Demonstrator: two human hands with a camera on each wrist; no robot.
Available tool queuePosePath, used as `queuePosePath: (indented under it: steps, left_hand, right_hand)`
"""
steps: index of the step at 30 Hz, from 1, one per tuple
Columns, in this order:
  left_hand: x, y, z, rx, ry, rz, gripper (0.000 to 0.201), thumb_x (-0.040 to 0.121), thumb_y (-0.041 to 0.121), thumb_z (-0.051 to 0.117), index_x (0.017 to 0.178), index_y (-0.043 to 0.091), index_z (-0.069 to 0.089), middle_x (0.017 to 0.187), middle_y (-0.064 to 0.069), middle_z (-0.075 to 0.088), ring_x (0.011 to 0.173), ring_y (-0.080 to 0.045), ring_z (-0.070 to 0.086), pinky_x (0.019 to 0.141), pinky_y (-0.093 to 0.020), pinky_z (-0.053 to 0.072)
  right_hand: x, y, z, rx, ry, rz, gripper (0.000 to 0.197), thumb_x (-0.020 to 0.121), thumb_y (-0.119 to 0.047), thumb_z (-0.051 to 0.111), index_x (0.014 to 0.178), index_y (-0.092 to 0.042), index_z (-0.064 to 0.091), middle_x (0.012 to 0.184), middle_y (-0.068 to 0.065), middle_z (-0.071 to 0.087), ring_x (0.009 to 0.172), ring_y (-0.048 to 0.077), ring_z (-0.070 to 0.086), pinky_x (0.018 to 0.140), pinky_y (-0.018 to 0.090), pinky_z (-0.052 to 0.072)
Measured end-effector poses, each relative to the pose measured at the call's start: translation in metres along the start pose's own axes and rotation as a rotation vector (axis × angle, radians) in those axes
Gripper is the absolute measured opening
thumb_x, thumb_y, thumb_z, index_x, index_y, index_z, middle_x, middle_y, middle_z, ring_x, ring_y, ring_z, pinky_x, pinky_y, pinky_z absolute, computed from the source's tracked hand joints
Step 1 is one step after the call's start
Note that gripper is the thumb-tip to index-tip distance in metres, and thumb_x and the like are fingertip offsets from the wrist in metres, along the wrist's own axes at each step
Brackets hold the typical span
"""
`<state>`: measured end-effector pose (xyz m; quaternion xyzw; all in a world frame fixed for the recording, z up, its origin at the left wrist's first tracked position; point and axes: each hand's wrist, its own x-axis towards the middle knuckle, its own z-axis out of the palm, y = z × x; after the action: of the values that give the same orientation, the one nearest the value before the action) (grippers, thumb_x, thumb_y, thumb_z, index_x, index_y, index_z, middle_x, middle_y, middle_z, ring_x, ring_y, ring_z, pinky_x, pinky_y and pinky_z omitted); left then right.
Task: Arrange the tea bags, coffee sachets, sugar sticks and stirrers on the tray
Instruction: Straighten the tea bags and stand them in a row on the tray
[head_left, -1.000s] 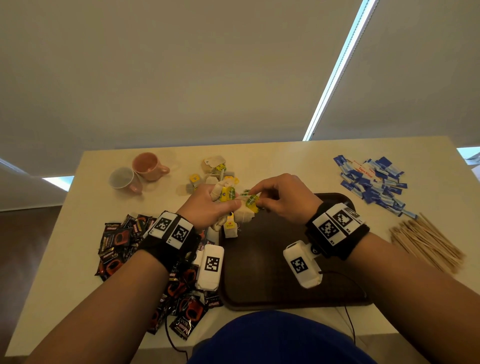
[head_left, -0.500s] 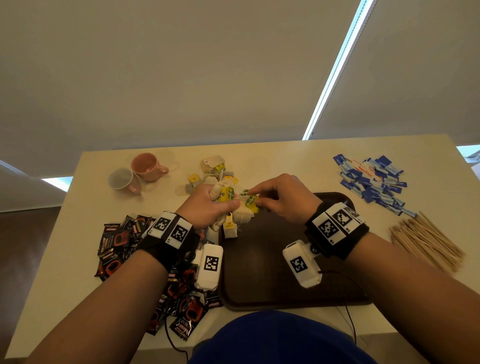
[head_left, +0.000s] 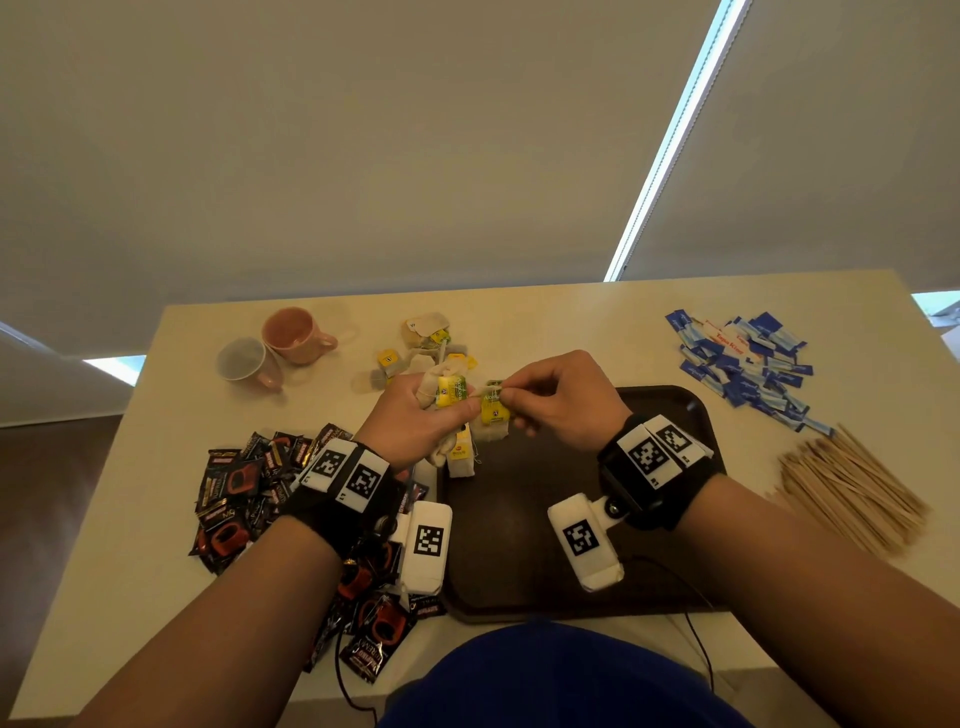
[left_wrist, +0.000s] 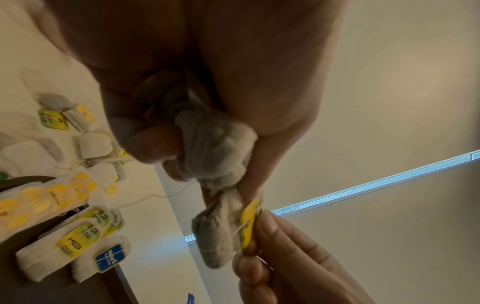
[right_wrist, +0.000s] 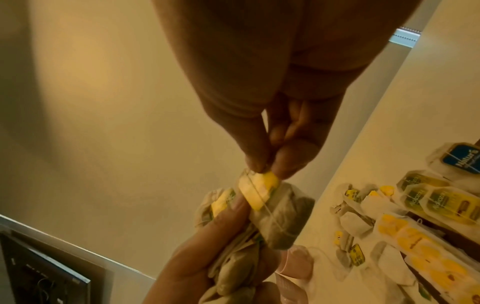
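We hold a bunch of pale paper tea bags (head_left: 448, 388) in our left hand (head_left: 410, 422) above the far left corner of the dark brown plastic tray (head_left: 524, 525). Our right hand (head_left: 558, 402) pinches one yellow-tagged tea bag (head_left: 492, 410). Black coffee sachets (head_left: 244, 488) lie left, blue sugar sticks (head_left: 748, 364) and wooden stirrers (head_left: 852, 488) right.

A bunch of tea bags (head_left: 441, 395) with yellow tags hung above the dark tray's (head_left: 524, 587) far-left corner, more lying loose behind. Black coffee sachets (head_left: 244, 483) sprawled left of the tray, blue sugar sticks (head_left: 748, 364) and wooden stirrers (head_left: 852, 483) to its right.
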<state>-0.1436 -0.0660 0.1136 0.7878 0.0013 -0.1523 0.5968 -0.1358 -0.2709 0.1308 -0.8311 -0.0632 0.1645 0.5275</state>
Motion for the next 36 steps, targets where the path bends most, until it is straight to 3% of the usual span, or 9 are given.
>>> queuePosePath:
  steps: [8,13,15,19,22,24,27,31,36]
  left_hand:
    - [-0.003,0.005,-0.002,-0.051,-0.032,0.046,0.011,0.087,0.013,0.074,0.093,0.023,0.072,0.088,0.005,0.077,0.085,-0.010,0.073,0.078,-0.024,0.057]
    - [-0.001,0.000,0.001,-0.030,-0.011,0.078,0.015,0.083,0.011,0.079,0.091,0.022,0.074,0.090,-0.005,0.077,0.086,-0.023,0.073,0.082,-0.039,0.056]
    - [0.000,0.000,0.003,-0.029,-0.020,0.100,0.013,0.081,0.014,0.079,0.093,0.017,0.074,0.093,-0.011,0.076,0.090,-0.029,0.072,0.083,-0.041,0.056]
    - [0.001,0.002,0.006,-0.030,-0.046,0.122,0.010,0.079,0.015,0.078,0.088,0.012,0.074,0.085,-0.006,0.074,0.079,-0.014,0.069,0.072,-0.029,0.055]
    - [0.001,0.003,0.007,-0.016,-0.077,0.113,0.016,0.082,0.000,0.076,0.077,0.013,0.068,0.071,0.003,0.067,0.067,-0.006,0.062,0.064,-0.021,0.049]
    - [0.002,0.003,0.007,-0.008,-0.089,0.110,0.018,0.083,-0.004,0.074,0.076,0.011,0.067,0.071,0.000,0.067,0.066,-0.006,0.061,0.063,-0.021,0.049]
    - [0.000,0.002,0.007,-0.005,-0.107,0.122,0.011,0.082,-0.002,0.076,0.080,0.007,0.069,0.076,-0.007,0.067,0.068,-0.009,0.061,0.064,-0.023,0.049]
    - [-0.002,0.002,0.006,-0.049,-0.108,0.128,0.012,0.075,0.014,0.078,0.084,0.020,0.072,0.080,0.005,0.075,0.077,-0.008,0.069,0.073,-0.022,0.055]
    - [-0.001,0.004,0.006,-0.037,-0.103,0.146,0.024,0.082,-0.005,0.075,0.086,0.018,0.068,0.076,0.012,0.073,0.074,-0.001,0.067,0.070,-0.016,0.052]
  right_hand:
    - [0.000,-0.002,0.002,0.081,0.030,-0.043,0.009,0.090,-0.011,0.070,0.093,-0.004,0.074,0.069,0.008,0.072,0.057,0.017,0.069,0.056,0.022,0.056]
    - [0.006,-0.003,0.005,-0.122,0.063,-0.177,0.013,0.090,-0.027,0.070,0.098,-0.020,0.077,0.088,-0.011,0.071,0.080,0.004,0.064,0.069,0.020,0.051]
    - [0.010,-0.006,0.005,-0.160,0.065,-0.191,0.015,0.089,-0.031,0.070,0.100,-0.023,0.077,0.092,-0.011,0.070,0.081,0.004,0.060,0.071,0.023,0.050]
    - [0.018,-0.013,0.006,-0.196,0.006,-0.190,0.022,0.084,-0.036,0.075,0.103,-0.027,0.077,0.094,-0.006,0.070,0.080,0.017,0.060,0.073,0.040,0.054]
    - [0.020,-0.020,0.006,-0.161,-0.021,-0.214,0.017,0.083,-0.031,0.076,0.100,-0.029,0.077,0.091,-0.007,0.071,0.080,0.023,0.061,0.073,0.044,0.054]
    - [0.020,-0.023,0.006,-0.141,-0.028,-0.223,0.010,0.083,-0.025,0.077,0.092,-0.027,0.078,0.087,-0.008,0.072,0.078,0.027,0.061,0.072,0.045,0.054]
    - [0.019,-0.026,0.006,-0.138,-0.020,-0.216,0.006,0.084,-0.017,0.076,0.089,-0.019,0.078,0.083,-0.008,0.072,0.077,0.024,0.062,0.070,0.036,0.055]
    - [0.017,-0.026,0.005,-0.095,-0.003,-0.229,0.005,0.086,-0.010,0.073,0.090,-0.010,0.076,0.079,-0.008,0.069,0.072,0.004,0.062,0.067,0.014,0.051]
    - [0.017,-0.027,0.002,0.000,0.034,-0.200,0.007,0.088,-0.008,0.071,0.093,-0.004,0.073,0.085,0.008,0.073,0.077,0.017,0.069,0.073,0.030,0.059]
